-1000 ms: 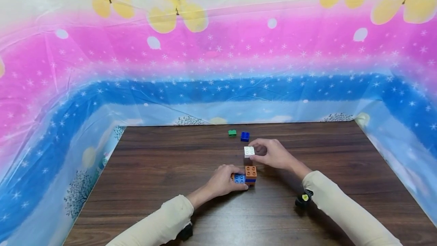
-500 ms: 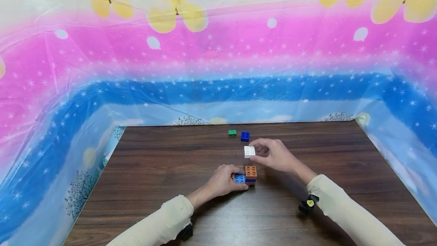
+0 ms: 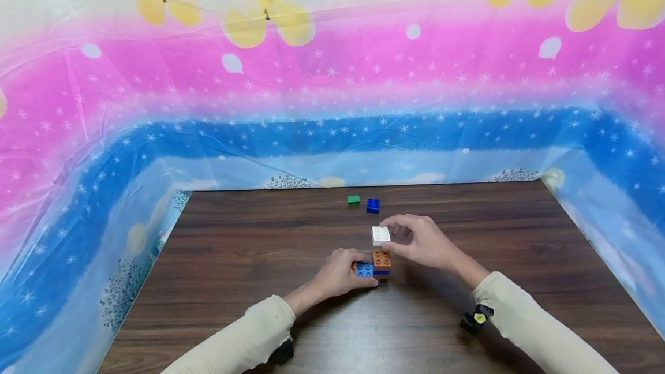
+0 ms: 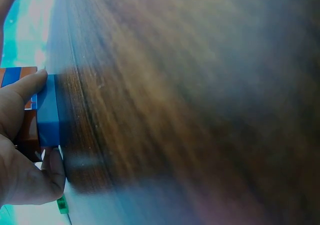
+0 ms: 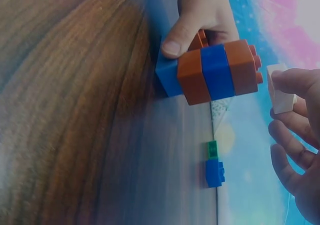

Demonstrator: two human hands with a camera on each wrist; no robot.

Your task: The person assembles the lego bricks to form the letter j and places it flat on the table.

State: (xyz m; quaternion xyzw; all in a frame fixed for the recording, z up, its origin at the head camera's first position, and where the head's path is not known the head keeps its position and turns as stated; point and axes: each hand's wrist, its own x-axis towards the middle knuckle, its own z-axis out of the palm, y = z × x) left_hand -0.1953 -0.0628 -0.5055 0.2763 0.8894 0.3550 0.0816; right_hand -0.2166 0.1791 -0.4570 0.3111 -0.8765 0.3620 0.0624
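Note:
My left hand [image 3: 340,273] grips a small structure of toy building bricks on the table. Its tower shows an orange brick [image 5: 241,67] on top, a dark blue brick [image 5: 217,71] under it and another orange brick [image 5: 194,77] lower down. A blue brick [image 4: 48,112] forms the base, with the left thumb pressing on its side. Beside the tower, a light blue studded top [image 3: 365,270] shows between the left fingers. My right hand [image 3: 428,242] pinches a white brick [image 3: 381,236] between thumb and finger. In the right wrist view that white brick hovers just off the top orange studs, apart from them.
Toward the back of the dark wooden table [image 3: 249,229] lie a green brick [image 3: 353,199] and a dark blue brick [image 3: 373,205], side by side. A patterned cloth [image 3: 332,131] rises behind the table and along its sides.
The white brick has come slightly nearer the tower, and my right forearm has shifted a little to the right and back toward me. My left hand keeps its grip in the same place.

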